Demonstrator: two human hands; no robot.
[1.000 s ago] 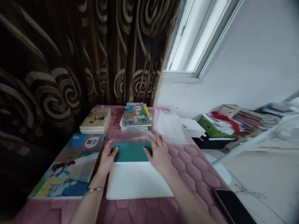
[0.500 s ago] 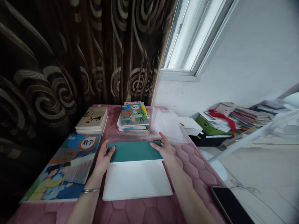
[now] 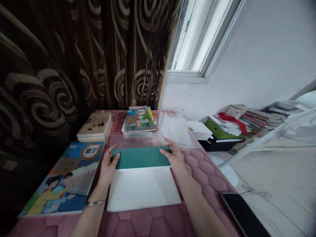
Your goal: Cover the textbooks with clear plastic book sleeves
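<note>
A book with a green cover (image 3: 142, 157) lies in front of me, its white page (image 3: 144, 189) facing up nearer to me. My left hand (image 3: 108, 164) grips the cover's left edge, thumb on top. At the right edge my right hand (image 3: 174, 156) holds the cover the same way, with its index finger raised. Clear plastic film (image 3: 133, 141) shows beyond the cover's far edge; whether it wraps the cover I cannot tell. The fingers under the cover are hidden.
Left of the book lies a large blue textbook (image 3: 64, 177). Behind stand a beige book stack (image 3: 95, 125) and a textbook stack (image 3: 140, 120). Clear plastic sheets (image 3: 176, 128) lie at the back right. A phone (image 3: 243, 214) rests near the right edge of the pink padded surface (image 3: 197, 184).
The view has shifted slightly. Both hands still hold the green cover in nearly the same place, with little visible movement against the book.
</note>
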